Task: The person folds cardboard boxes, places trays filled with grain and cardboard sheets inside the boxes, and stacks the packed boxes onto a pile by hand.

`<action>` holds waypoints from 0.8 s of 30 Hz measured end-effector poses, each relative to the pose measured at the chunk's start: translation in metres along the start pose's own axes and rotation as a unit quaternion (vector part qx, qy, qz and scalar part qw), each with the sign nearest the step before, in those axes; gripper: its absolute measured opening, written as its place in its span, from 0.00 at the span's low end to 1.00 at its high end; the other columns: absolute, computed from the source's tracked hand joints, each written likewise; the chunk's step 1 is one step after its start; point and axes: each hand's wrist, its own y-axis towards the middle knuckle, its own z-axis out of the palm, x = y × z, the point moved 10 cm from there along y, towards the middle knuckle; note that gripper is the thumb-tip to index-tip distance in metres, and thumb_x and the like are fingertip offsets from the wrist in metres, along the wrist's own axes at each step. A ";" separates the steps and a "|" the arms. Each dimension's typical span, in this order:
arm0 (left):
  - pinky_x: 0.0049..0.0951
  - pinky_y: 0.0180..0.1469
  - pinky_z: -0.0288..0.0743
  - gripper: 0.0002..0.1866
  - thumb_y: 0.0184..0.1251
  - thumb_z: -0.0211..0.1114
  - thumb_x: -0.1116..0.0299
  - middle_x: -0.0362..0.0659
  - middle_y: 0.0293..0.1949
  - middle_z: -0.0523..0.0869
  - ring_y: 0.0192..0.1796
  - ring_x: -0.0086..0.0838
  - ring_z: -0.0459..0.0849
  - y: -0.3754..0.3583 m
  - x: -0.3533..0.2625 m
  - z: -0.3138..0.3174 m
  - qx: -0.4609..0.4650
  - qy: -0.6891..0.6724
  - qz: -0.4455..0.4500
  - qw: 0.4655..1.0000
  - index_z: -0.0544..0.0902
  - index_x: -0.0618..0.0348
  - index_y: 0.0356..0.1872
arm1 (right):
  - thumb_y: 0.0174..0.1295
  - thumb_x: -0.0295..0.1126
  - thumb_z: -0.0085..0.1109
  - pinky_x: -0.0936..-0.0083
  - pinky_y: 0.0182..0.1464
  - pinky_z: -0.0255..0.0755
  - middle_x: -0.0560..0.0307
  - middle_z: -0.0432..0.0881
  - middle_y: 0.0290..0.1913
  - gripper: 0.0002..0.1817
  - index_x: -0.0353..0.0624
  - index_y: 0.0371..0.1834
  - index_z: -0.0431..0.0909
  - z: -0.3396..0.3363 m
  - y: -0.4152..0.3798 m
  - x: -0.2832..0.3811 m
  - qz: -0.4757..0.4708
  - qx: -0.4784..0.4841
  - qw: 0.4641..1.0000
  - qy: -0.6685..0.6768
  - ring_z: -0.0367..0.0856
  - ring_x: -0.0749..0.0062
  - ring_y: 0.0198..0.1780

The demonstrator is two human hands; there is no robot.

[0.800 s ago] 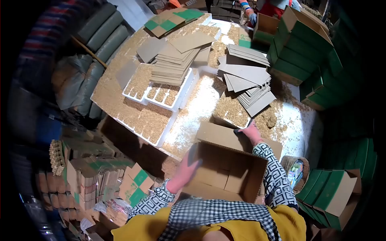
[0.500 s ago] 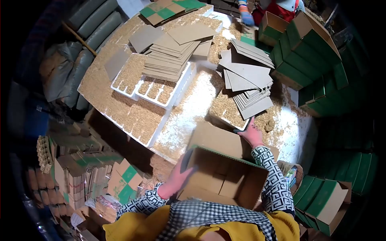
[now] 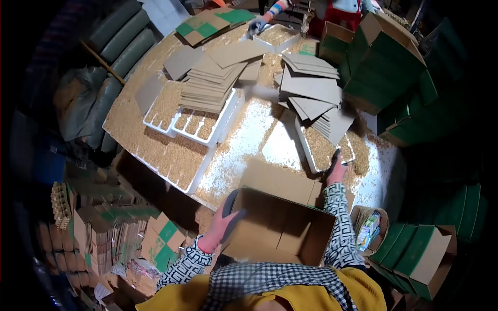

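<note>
The open cardboard box (image 3: 270,223) sits directly in front of the wearer, mouth up, between the two forearms, with its far flap (image 3: 280,181) folded outward toward the bench (image 3: 249,129). The left hand (image 3: 223,223), in a pink and grey glove, is at the box's left edge. Its thumb stands apart from the fingers and lies over the box opening; whether it presses on the cardboard cannot be determined.

The right hand (image 3: 337,170), gloved alike, reaches past the box's far right corner to the near end of a white tray (image 3: 305,147). Its fingers are at the tray's edge; how firmly they hold it, and how far they are bent, cannot be told. The tray lies on the bench beyond the box, ahead of the right hand and well apart from the left. It contains loose tan material, and grey cardboard sheets (image 3: 311,88) rest across its far part.

Further left on the bench, more white trays (image 3: 226,124) bear a fanned stack of brown sheets (image 3: 207,90). At the far edge, a co-worker's gloved hand (image 3: 257,24) is at another tray (image 3: 290,43). Green boxes (image 3: 384,62) stand at the right.
</note>
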 end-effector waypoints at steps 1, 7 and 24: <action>0.28 0.69 0.60 0.31 0.66 0.62 0.72 0.49 0.67 0.69 0.68 0.31 0.66 -0.003 0.000 0.001 -0.007 0.014 -0.005 1.000 0.63 0.65 0.69 | 0.49 0.64 0.65 0.53 0.66 0.58 0.34 0.59 0.69 0.58 0.34 0.72 0.49 0.003 -0.017 0.007 -0.017 0.008 1.000 -0.024 0.61 0.39 0.67; 0.28 0.69 0.60 0.32 0.65 0.64 0.69 0.49 0.66 0.70 0.67 0.31 0.67 -0.012 -0.026 0.006 -0.048 0.079 0.019 0.996 0.63 0.66 0.68 | 0.55 0.25 0.68 0.65 0.66 0.61 0.52 0.60 0.70 0.48 0.44 0.76 0.45 0.008 -0.057 0.061 -0.087 0.077 0.925 0.362 0.65 0.63 0.65; 0.26 0.61 0.67 0.26 0.70 0.59 0.65 0.46 0.58 0.77 0.59 0.28 0.74 0.042 -0.046 0.083 0.012 -0.031 0.128 0.991 0.68 0.68 0.64 | 0.68 0.35 0.50 0.69 0.53 0.76 0.46 0.80 0.52 0.23 0.28 0.59 0.70 -0.353 -0.183 0.138 -0.208 0.188 0.915 0.290 0.82 0.64 0.50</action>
